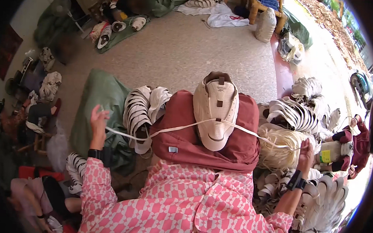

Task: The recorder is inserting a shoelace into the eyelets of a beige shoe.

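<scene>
A cream shoe upper (211,92) rests on a dark red cloth (182,112) across my lap, its rounded toe toward me. One pale shoelace (175,127) passes through the lowest eyelets near the toe and stretches out to both sides. My left hand (98,123) is raised at the left, closed on one end of the lace with some fingertips pointing up. Far out to the right, my right hand (306,153) pinches the other end. Both lace halves sag slightly, and neither hand touches the upper.
Stacked shoe uppers (138,109) stand left of my lap beside a green cloth (99,99). At my right lie a bundle of pale laces (277,146) and more uppers (296,114). Other people sit at the left and right edges. A stuffed sack (266,25) stands farther off.
</scene>
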### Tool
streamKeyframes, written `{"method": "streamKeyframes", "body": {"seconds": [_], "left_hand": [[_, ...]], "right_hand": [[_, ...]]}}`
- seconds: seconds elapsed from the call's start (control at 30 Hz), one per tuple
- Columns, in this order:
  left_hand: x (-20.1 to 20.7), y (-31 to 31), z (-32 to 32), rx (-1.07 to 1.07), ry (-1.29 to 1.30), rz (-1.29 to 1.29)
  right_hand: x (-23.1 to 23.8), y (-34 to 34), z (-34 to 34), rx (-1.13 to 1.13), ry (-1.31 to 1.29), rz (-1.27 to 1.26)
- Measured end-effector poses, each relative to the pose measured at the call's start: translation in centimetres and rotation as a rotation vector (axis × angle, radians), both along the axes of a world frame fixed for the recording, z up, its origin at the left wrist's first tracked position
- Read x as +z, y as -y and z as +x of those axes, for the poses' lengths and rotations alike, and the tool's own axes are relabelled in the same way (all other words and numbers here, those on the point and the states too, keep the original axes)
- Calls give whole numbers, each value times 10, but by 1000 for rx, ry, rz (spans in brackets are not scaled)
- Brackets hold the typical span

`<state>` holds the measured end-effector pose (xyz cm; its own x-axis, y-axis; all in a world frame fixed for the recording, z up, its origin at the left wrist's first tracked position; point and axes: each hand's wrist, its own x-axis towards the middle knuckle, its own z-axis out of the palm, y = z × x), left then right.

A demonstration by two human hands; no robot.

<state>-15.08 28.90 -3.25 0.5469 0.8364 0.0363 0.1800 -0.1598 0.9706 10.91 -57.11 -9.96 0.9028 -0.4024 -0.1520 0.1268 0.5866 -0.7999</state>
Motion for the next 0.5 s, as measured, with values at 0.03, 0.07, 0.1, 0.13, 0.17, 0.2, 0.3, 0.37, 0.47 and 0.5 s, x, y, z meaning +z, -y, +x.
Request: {"method": "streamKeyframes", "body": {"seconds": [0.03,0.07,0.1,0.13,0.17,0.2,0.3,0.37,0.47,0.5], "left_hand": [[9,33,27,-126,38,18],[18,65,50,-268,70,-44],[26,96,74,-386,74,-113],[31,127,94,-503,43,-186],[35,158,107,-597,38,-252],[39,184,118,-738,-7,-190],[41,243,136,-974,-18,74],[42,259,137,-1012,-96,165],[43,268,135,-1024,-79,181],[43,269,134,-1012,-81,190]], "right_hand": [[13,-41,0,136,42,-132],[29,-84,0,228,80,-224],[46,-126,-6,233,-19,-346],[61,-168,-14,304,3,-409],[78,-204,-20,396,-19,-525],[93,-234,-26,554,91,-596],[113,-306,-49,724,48,-894],[117,-329,-57,757,255,-1138],[116,-342,-64,768,441,-1250],[116,-343,-66,774,416,-1295]]}}
